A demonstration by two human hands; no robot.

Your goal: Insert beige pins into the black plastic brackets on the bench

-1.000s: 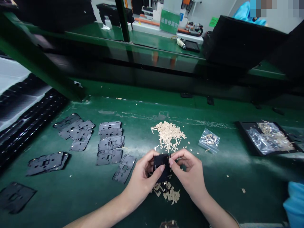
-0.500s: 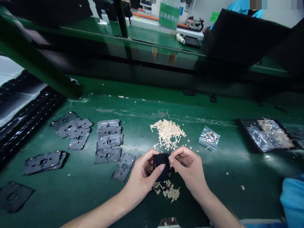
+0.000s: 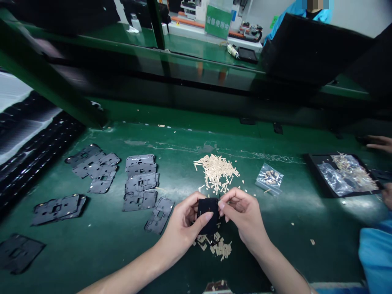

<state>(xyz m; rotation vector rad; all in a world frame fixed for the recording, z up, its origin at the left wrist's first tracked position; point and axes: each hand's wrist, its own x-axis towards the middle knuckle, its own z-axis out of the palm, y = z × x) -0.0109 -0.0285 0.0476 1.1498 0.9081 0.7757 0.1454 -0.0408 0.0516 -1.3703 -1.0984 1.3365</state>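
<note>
My left hand (image 3: 183, 228) is closed around a small black plastic panel (image 3: 206, 206), its thumb lying across the panel's face. At the panel's right edge, my right hand (image 3: 244, 214) has thumb and fingertips pinched together; whatever is between them is too small to make out. Beyond my hands lies a heap of small beige strips (image 3: 217, 169). A smaller scatter of beige strips (image 3: 222, 248) lies below the panel, nearer to me. Left of my hands, a dark cut-out plate (image 3: 159, 215) rests on the green table.
Stacked dark plates (image 3: 140, 200) and further plates (image 3: 58, 209) lie to the left. On the right are a clear zip bag (image 3: 270, 178) and a black tray (image 3: 323, 185) holding bags and strips. A co-worker's hand (image 3: 381, 143) and blue sleeve (image 3: 375, 253) show at the right edge.
My hands and the panel have barely moved. A co-worker's hands have come into view by the tray at the right edge. The person in blue at the back has shifted left.
</note>
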